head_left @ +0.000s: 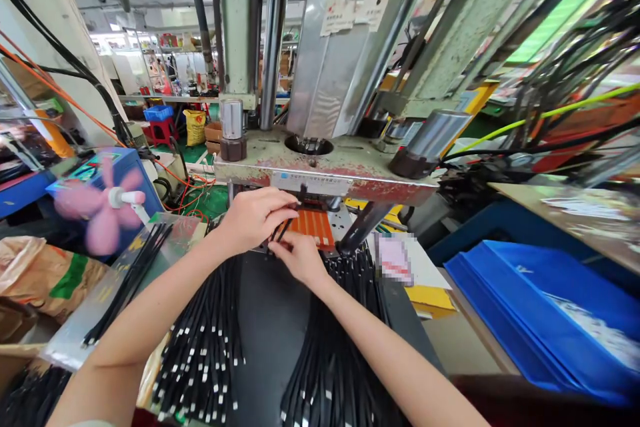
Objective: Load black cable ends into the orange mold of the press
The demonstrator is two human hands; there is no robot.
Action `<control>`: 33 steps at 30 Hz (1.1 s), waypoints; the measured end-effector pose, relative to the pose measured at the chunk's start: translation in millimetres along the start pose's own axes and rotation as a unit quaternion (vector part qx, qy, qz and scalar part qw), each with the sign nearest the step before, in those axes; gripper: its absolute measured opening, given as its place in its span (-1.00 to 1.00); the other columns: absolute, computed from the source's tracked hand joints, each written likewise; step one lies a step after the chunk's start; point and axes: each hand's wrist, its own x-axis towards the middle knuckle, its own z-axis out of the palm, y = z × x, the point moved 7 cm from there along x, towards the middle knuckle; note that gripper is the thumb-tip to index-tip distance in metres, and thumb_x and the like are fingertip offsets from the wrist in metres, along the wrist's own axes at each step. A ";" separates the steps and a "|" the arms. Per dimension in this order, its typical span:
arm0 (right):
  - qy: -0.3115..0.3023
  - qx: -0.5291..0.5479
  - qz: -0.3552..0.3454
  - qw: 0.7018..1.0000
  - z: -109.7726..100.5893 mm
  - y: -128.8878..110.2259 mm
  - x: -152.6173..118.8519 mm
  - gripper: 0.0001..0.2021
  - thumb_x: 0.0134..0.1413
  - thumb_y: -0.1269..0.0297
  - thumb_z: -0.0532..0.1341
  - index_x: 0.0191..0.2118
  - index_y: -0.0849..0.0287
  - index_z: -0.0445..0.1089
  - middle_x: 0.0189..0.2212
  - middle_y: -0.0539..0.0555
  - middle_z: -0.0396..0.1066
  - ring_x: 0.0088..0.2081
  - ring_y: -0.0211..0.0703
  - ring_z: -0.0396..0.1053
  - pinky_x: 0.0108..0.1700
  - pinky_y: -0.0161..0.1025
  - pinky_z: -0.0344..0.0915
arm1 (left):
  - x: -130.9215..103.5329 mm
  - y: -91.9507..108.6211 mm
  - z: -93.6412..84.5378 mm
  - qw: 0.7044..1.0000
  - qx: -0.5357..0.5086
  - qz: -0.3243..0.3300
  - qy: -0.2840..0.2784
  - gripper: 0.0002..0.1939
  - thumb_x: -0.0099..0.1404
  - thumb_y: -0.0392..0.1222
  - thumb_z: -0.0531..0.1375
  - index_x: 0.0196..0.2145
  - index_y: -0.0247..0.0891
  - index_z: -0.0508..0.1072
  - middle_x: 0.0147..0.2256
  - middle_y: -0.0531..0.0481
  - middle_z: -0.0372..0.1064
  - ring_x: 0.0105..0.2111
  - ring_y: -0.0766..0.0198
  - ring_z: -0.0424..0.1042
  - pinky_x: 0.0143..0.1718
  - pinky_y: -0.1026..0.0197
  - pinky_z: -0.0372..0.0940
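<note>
Both my hands are at the mouth of a press machine [325, 177]. My left hand [257, 217] has its fingers pinched together around a short visible stretch of black cable [284, 230]. Just below and to the right, my right hand [300, 257] closes thumb and fingers on the lower part of that cable. Behind the fingers lies an orange slotted plate [317, 223] on the press bed, partly covered by my hands. Bundles of black cables with silver ends hang on either side, a left bundle [200, 347] and a right bundle [335, 347].
A dark work surface [265, 340] runs between the bundles. More black cables [133, 273] lie on a clear sheet at left, near a spinning pink fan [107, 203]. Blue bins [530, 313] stand at right. A steel press column [365, 223] rises close to my right hand.
</note>
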 end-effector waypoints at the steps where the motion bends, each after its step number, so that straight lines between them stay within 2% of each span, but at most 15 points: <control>1: 0.020 -0.006 0.019 1.000 -3.9 7.9 15.2 -0.82 0.05 0.27 0.19 -0.51 0.20 0.42 -0.64 -0.04 0.34 -0.55 -0.25 0.27 -0.42 -0.34 0.15 | -1.5 -3.4 2.3 1.000 -0.007 0.002 0.012 -0.91 0.27 -0.30 0.17 -0.26 -0.30 0.45 -0.29 -0.04 0.46 -0.35 0.35 0.43 -0.31 0.32 0.31; 3: 0.046 -0.008 0.054 0.997 -9.8 21.8 42.3 -0.82 0.02 0.28 0.18 -0.51 0.21 0.42 -0.62 -0.03 0.37 -0.53 -0.24 0.29 -0.42 -0.35 0.14 | -13.6 -20.0 5.9 0.997 -0.010 -0.048 0.057 -0.77 0.23 -0.29 0.19 -0.13 -0.30 0.38 -0.21 -0.07 0.42 -0.37 0.37 0.43 -0.41 0.35 0.31; 5: 0.047 -0.002 0.074 0.996 -11.1 32.2 61.8 -0.84 -0.02 0.30 0.20 -0.53 0.22 0.41 -0.61 -0.03 0.39 -0.53 -0.25 0.30 -0.45 -0.36 0.12 | -36.6 -44.1 13.2 0.990 0.016 -0.118 0.082 -0.73 0.22 -0.27 0.20 -0.11 -0.31 0.34 -0.21 -0.09 0.41 -0.39 0.37 0.43 -0.45 0.35 0.32; 6: 0.044 -0.002 0.079 0.996 -10.6 35.9 68.2 -0.84 -0.04 0.30 0.21 -0.55 0.22 0.40 -0.63 -0.03 0.39 -0.55 -0.26 0.29 -0.46 -0.37 0.11 | -49.2 -54.8 21.2 0.989 0.036 -0.131 0.061 -0.78 0.23 -0.28 0.19 -0.14 -0.31 0.35 -0.24 -0.08 0.42 -0.37 0.34 0.44 -0.40 0.31 0.35; 7: 0.040 -0.002 0.082 0.996 -9.7 38.8 72.5 -0.83 -0.05 0.30 0.22 -0.58 0.21 0.39 -0.65 -0.04 0.38 -0.56 -0.27 0.28 -0.48 -0.37 0.10 | -61.0 -63.3 32.5 0.991 0.055 -0.121 0.014 -0.83 0.25 -0.29 0.17 -0.17 -0.30 0.37 -0.24 -0.08 0.44 -0.31 0.30 0.46 -0.30 0.25 0.39; 10: 0.021 -0.007 0.089 0.996 -5.2 43.3 76.4 -0.81 -0.05 0.31 0.23 -0.61 0.20 0.38 -0.67 -0.06 0.39 -0.58 -0.30 0.29 -0.47 -0.39 0.11 | -93.3 -78.0 66.0 0.985 0.099 -0.025 -0.140 -0.76 0.33 -0.31 0.06 -0.07 -0.27 0.39 -0.07 -0.13 0.44 -0.01 0.21 0.40 0.03 0.08 0.32; 13: 0.006 -0.023 0.095 0.995 -3.2 42.1 75.9 -0.81 -0.01 0.32 0.22 -0.59 0.18 0.42 -0.65 -0.05 0.42 -0.56 -0.30 0.32 -0.44 -0.40 0.13 | -108.7 -85.4 79.8 0.968 0.165 0.041 -0.187 -0.66 0.36 -0.35 -0.02 0.04 -0.30 0.35 0.05 -0.15 0.37 0.10 0.20 0.31 0.16 -0.01 0.21; 17: 0.003 -0.065 0.095 0.993 -5.4 36.4 74.5 -0.80 0.03 0.34 0.20 -0.56 0.17 0.46 -0.61 -0.02 0.44 -0.54 -0.26 0.35 -0.39 -0.37 0.16 | -106.6 -85.4 85.9 0.950 0.228 0.068 -0.200 -0.64 0.35 -0.35 -0.02 0.06 -0.41 0.33 0.06 -0.22 0.35 0.11 0.14 0.31 0.16 0.01 0.21; 22: -0.003 -0.115 0.080 0.990 -5.3 34.7 66.0 -0.88 0.01 0.39 0.22 -0.41 0.17 0.53 -0.39 0.07 0.52 -0.37 -0.18 0.43 -0.25 -0.32 0.22 | -104.6 -80.3 87.0 0.946 0.213 0.036 -0.243 -0.55 0.35 -0.17 0.02 0.13 -0.45 0.26 0.13 -0.27 0.25 0.18 0.08 0.19 0.20 0.02 0.14; 25: -0.014 -0.130 0.076 0.989 -2.8 41.2 73.1 -0.89 0.02 0.39 0.23 -0.37 0.15 0.54 -0.31 0.06 0.52 -0.27 -0.18 0.43 -0.15 -0.34 0.22 | -100.6 -82.4 84.2 0.944 0.176 -0.006 -0.279 -0.44 0.35 0.01 0.01 0.19 -0.38 0.19 0.19 -0.25 0.16 0.20 0.07 0.14 0.18 0.01 0.15; 28: -0.015 -0.144 0.094 0.985 -2.1 52.7 95.5 -0.85 0.08 0.40 0.19 -0.30 0.13 0.52 -0.29 0.03 0.52 -0.21 -0.19 0.42 -0.11 -0.35 0.22 | -85.8 -91.5 86.7 0.936 0.165 -0.049 -0.308 -0.43 0.37 0.04 -0.07 0.23 -0.31 0.13 0.22 -0.21 0.13 0.21 0.08 0.13 0.14 -0.01 0.15; 31: 0.019 -0.184 0.129 0.974 -8.4 60.8 109.5 -0.80 0.15 0.40 0.11 -0.22 0.24 0.48 -0.21 0.19 0.49 -0.14 -0.07 0.39 -0.05 -0.22 0.19 | -64.9 -111.4 99.1 0.922 0.176 -0.122 -0.324 -0.46 0.41 -0.01 -0.19 0.23 -0.30 0.12 0.25 -0.16 0.06 0.24 0.09 0.07 0.19 -0.06 0.05; 33: 0.037 -0.214 0.145 0.965 -12.8 60.4 102.1 -0.78 0.18 0.40 0.06 -0.21 0.30 0.45 -0.19 0.31 0.45 -0.11 0.01 0.36 -0.05 -0.14 0.17 | -53.1 -131.2 111.1 0.908 0.166 -0.194 -0.333 -0.47 0.42 -0.01 -0.22 0.22 -0.28 0.13 0.26 -0.13 0.04 0.25 0.11 0.05 0.22 -0.06 -0.01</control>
